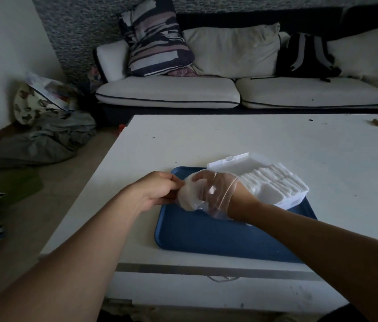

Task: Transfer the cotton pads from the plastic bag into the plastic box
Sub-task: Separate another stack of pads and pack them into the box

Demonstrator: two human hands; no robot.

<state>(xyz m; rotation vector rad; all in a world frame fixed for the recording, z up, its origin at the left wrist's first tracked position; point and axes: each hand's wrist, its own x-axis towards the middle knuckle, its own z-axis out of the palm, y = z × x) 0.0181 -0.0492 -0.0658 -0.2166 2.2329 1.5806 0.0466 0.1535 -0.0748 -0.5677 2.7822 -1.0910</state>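
- The person's left hand (158, 190) is pinching the closed end of a clear, thin plastic bag (191, 194) between thumb and curled fingers, above the left part of a dark blue rectangular plastic tray (206, 238).
- The right hand (216, 189) is sitting inside the clear bag, which is covering it up to the wrist like a sleeve; its fingers are curling round something round and whitish at the bag's far end, but the film is blurring it too much to tell what it is.
- A white rectangular plastic box (232, 165) is lying open at the tray's far right corner, just beyond the right wrist.
- A dense stack of white square cotton pads (274, 182) is filling the box, packed on edge in rows and rising above its rim.
- The tray is resting on a white low table (229, 140), near its front edge.
- Beyond the table, a white-cushioned sofa (167, 91) is carrying a striped pillow (158, 38), a cream cushion (232, 49) and a black backpack (306, 56).
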